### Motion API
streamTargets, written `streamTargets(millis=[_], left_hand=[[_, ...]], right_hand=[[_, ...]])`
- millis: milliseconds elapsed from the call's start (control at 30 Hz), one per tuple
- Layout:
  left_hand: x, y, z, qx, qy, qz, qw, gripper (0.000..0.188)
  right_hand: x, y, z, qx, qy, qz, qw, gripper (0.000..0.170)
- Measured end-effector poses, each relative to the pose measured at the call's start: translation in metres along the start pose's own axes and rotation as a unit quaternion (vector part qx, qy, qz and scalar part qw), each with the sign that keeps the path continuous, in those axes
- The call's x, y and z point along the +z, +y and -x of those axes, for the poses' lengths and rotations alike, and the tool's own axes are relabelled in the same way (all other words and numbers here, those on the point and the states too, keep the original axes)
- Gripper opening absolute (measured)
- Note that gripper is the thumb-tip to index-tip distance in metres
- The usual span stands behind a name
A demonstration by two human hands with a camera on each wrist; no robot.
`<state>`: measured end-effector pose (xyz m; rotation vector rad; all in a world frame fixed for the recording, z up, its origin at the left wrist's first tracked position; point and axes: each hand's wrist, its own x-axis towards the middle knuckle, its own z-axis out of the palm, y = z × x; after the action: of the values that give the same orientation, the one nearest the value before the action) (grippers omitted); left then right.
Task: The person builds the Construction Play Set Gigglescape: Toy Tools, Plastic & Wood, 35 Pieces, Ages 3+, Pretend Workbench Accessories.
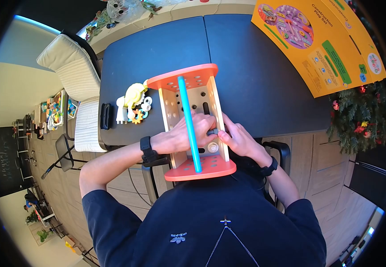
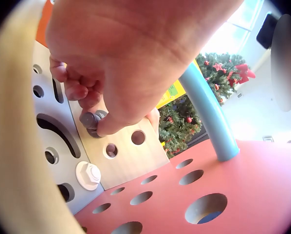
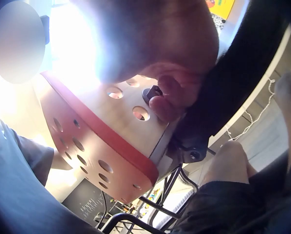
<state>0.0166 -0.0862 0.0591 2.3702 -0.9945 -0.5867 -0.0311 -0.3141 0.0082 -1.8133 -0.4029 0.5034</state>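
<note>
A toy toolbox with red ends [image 1: 184,75], wooden sides [image 1: 214,98] and a blue rod handle [image 1: 187,120] is tilted up at the table's near edge. My left hand [image 1: 188,133] reaches inside under the rod. Its thumb and finger pinch a dark grey toy bolt [image 2: 90,120] at a hole in the right wooden side. Outside that side, my right hand [image 1: 241,140] has its fingers curled at the bolt's dark grey outer end [image 3: 154,92], gripping it. A white hex bolt [image 2: 89,174] sits in the grey-looking floor panel nearby.
Yellow, white and orange toy pieces [image 1: 135,100] lie on the dark table [image 1: 157,49], left of the toolbox. Beside them is a black case [image 1: 106,116]. A yellow play set box [image 1: 304,53] stands back right, near a decorated Christmas tree [image 1: 357,115]. A cushioned chair [image 1: 88,120] is at left.
</note>
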Motion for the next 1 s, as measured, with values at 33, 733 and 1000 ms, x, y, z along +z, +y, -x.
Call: streamTargets(millis=[33,733,1000], left_hand=[[0.000,0.000,0.000,0.001,0.002,-0.001,1.000,0.030],[-0.048,0.020,0.070,0.000,-0.032,-0.241,0.970,0.046],[-0.064,0.027,0.085,-0.062,-0.063,0.078,0.993,0.048]], right_hand=[[0.000,0.000,0.000,-0.003,0.001,0.001,1.000,0.095],[0.001,-0.023,0.013,0.094,0.009,-0.057,0.994,0.070],[-0.007,-0.011,0.008,0.093,-0.023,-0.105,0.990,0.071]])
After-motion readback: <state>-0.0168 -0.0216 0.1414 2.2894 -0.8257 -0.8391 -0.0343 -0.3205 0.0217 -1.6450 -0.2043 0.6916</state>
